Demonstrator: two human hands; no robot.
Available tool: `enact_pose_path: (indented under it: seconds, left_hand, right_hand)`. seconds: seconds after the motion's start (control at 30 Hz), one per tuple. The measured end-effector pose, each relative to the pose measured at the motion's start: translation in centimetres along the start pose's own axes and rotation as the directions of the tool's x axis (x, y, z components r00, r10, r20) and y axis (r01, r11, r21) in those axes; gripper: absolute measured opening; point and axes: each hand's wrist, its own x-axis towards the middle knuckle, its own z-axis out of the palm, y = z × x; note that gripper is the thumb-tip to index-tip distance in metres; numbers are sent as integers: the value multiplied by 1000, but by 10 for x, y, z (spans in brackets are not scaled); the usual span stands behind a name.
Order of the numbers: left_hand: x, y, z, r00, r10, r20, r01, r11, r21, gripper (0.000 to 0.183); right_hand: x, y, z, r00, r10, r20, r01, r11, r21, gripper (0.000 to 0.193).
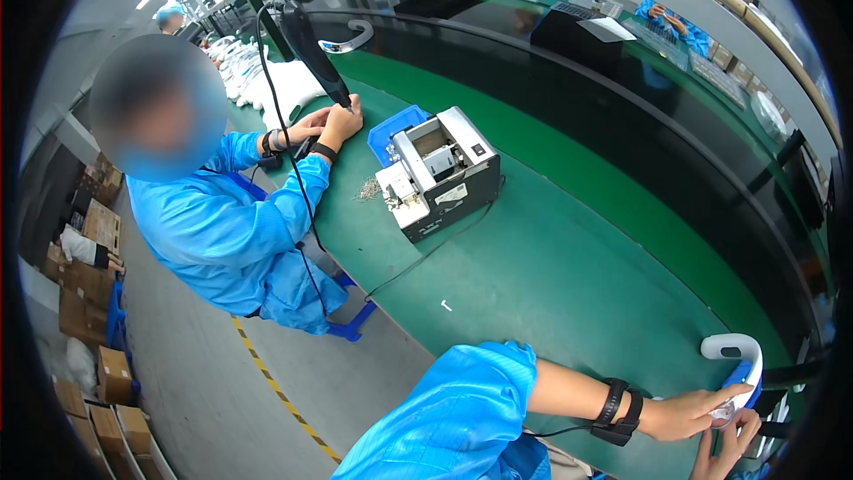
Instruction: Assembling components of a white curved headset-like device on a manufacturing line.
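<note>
Curved white plastic shell, one, at the right end of the worktop: probably light, stiff, slick, best held by its outer curve; my left fingers and right fingers meet at a clear round piece, grip indeterminable.

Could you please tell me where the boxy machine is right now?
The machine stands on the green table, slightly above the middle of the head view, with a blue tray at its upper left and small loose pieces to its left.
</note>
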Motion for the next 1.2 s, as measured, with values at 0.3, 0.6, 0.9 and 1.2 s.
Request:
enact_pose_path:
  seconds: [0.3,0.6,0.9,1.2]
  left_hand:
    - [-2,-1,-2,1000,-23,8,23,999,-39,80]
    - [-1,-6,6,993,114,-20,-114,993,23,81]
    - [-9,3,-4,996,-22,-92,20,999,-25,90]
    - [1,5,-5,997,-78,-11,77,991,-106,91]
  right_hand:
    - [6,8,0,996,-84,-41,85,995,45,25]
    - [-18,20,18,993,-10,-118,18,998,67,28]
    - [-44,30,79,937,345,-53,-210,679,704,42]
    - [-44,26,78,868,484,110,-79,-84,993,52]
